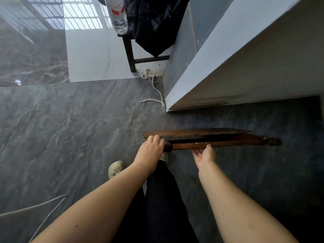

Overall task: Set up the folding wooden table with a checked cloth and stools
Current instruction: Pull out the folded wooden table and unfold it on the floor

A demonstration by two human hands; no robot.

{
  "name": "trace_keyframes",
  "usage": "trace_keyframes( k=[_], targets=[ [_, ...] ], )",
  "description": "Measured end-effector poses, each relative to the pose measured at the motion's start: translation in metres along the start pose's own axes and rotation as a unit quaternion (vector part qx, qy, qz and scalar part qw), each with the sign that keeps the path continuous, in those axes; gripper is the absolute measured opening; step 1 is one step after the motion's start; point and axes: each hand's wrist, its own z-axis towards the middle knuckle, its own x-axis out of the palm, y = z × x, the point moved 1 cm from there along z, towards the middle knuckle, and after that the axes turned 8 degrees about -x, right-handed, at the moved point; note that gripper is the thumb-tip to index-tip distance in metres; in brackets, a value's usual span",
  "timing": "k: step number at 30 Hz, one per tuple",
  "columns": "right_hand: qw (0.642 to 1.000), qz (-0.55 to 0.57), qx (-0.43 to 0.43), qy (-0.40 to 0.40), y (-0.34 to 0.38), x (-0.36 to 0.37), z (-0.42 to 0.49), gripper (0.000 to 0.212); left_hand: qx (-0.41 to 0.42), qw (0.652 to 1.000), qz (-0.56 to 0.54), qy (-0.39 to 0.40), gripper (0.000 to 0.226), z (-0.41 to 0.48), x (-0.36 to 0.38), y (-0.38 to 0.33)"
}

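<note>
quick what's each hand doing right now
Left hand: closed over the near end of the folded dark brown wooden table.
Right hand: open, palm up, fingertips touching the table's lower edge, not gripping.

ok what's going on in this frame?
A person stands over a folded wooden table held on edge above the dark tiled floor. The left hand has a grip on its near end, fingers curled over the top; the right hand is open, palm up, against the lower rail. No cloth is in sight. A dark stool stands further back.
</note>
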Motion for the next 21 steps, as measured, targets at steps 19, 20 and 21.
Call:
trace_keyframes(
  k=[19,20,21],
  targets=[
    [0.995,0.076,0.049,0.038,-0.321,-0.157,-0.140,0.038,0.007,1.000,0.011,-0.019,0.070,-0.314,0.195,0.128],
    [0.995,0.070,0.052,0.040,-0.343,-0.166,-0.151,0.038,0.005,1.000,0.001,-0.022,0.069,-0.338,0.208,0.135],
    [0.995,0.064,0.056,0.043,-0.362,-0.175,-0.161,0.038,0.007,0.999,0.000,-0.033,0.066,-0.359,0.226,0.144]
  ],
)
